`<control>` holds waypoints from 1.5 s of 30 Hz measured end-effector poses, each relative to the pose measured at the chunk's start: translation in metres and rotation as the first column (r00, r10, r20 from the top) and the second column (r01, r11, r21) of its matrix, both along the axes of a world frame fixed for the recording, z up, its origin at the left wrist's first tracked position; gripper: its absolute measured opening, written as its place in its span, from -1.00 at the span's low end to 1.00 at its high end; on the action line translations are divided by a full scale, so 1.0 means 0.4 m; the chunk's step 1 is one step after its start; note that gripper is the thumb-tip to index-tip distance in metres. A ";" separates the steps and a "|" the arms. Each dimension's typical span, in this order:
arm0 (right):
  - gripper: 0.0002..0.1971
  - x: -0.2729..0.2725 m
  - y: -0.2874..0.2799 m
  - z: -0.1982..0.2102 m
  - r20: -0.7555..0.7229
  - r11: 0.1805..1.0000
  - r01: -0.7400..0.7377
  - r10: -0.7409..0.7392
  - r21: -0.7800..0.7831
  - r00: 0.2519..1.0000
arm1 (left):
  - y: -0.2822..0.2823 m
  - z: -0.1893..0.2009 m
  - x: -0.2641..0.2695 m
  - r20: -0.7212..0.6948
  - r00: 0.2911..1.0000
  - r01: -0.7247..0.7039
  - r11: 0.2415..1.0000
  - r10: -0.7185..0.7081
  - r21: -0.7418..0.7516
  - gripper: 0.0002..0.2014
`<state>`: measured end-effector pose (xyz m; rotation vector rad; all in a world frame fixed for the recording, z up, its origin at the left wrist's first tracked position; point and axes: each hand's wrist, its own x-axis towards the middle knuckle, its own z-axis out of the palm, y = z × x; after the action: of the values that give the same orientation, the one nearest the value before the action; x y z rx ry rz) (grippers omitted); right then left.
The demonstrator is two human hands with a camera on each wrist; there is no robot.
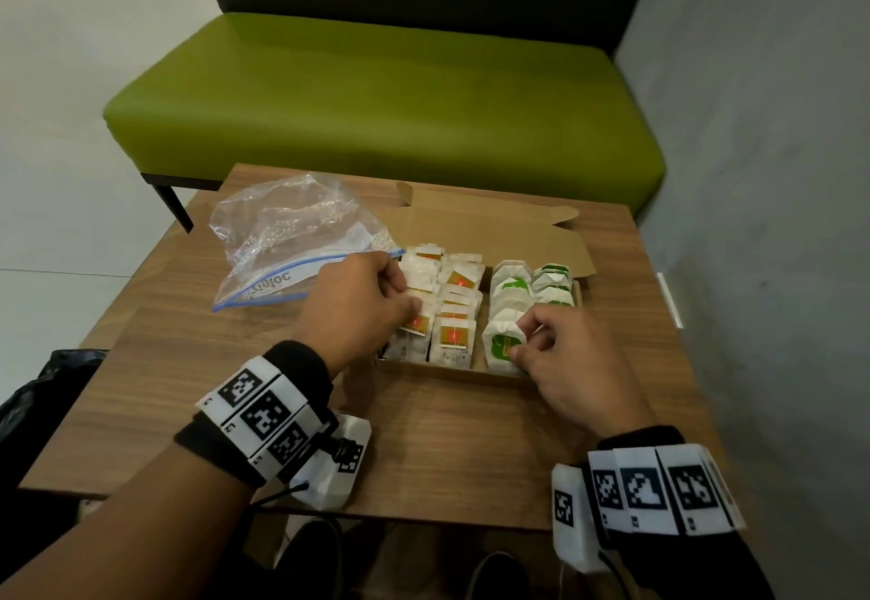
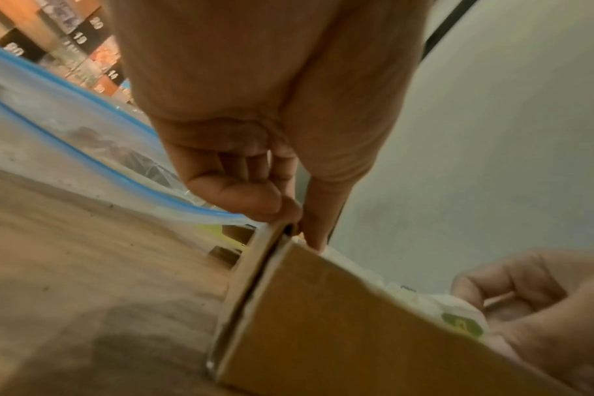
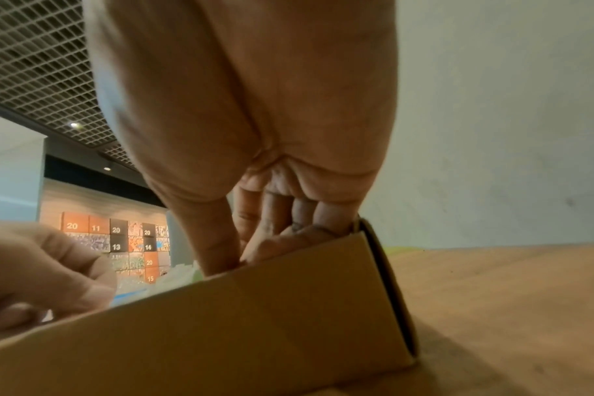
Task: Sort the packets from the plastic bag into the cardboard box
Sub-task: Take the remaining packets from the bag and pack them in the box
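Observation:
An open cardboard box (image 1: 494, 227) sits mid-table, filled with rows of white packets. Red-label packets (image 1: 455, 333) fill its left half and green-label packets (image 1: 551, 279) its right half. My left hand (image 1: 408, 303) is curled over the leftmost red-label column, with fingers and thumb pinching a packet there. The left wrist view shows that hand (image 2: 290, 217) at the box (image 2: 322, 321) corner. My right hand (image 1: 521, 340) pinches the front green-label packet (image 1: 501, 346) between thumb and fingers, and this hand (image 3: 241, 254) dips behind the box wall (image 3: 221, 321). The plastic bag (image 1: 292, 232) lies crumpled to the left.
The wooden table (image 1: 447, 434) has bare surface in front of the box. A green bench (image 1: 386, 95) stands behind it and a grey wall (image 1: 762, 175) is close on the right. A black bag (image 1: 42, 387) lies by the table's left edge.

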<state>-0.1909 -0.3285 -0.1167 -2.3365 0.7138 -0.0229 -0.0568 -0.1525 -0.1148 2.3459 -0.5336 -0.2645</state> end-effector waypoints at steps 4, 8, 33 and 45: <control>-0.87 0.003 0.012 -0.003 -0.039 0.990 0.042 -0.048 -0.131 0.998 | 0.000 -0.006 0.002 0.044 0.999 0.000 1.000 -0.001 0.029 -0.80; -0.72 0.004 0.017 0.005 -0.007 0.989 0.077 -0.079 -0.128 0.997 | 0.002 -0.007 0.007 0.024 1.000 -0.001 1.000 0.001 0.027 -0.79; -0.78 -0.019 -0.057 0.002 -0.043 0.933 0.358 -0.359 -0.034 0.932 | 0.026 -0.011 0.036 0.027 0.997 -0.071 0.991 0.068 0.112 -0.87; -0.82 0.081 0.006 0.007 -0.051 0.949 0.316 -0.316 -0.008 0.948 | 0.098 0.009 0.109 0.018 0.991 -0.131 0.976 0.129 0.174 -0.84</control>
<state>-0.1586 -0.3263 -0.1141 -2.2055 1.1076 -0.1055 -0.0133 -0.1135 -0.1110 2.5408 -0.3704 -0.2515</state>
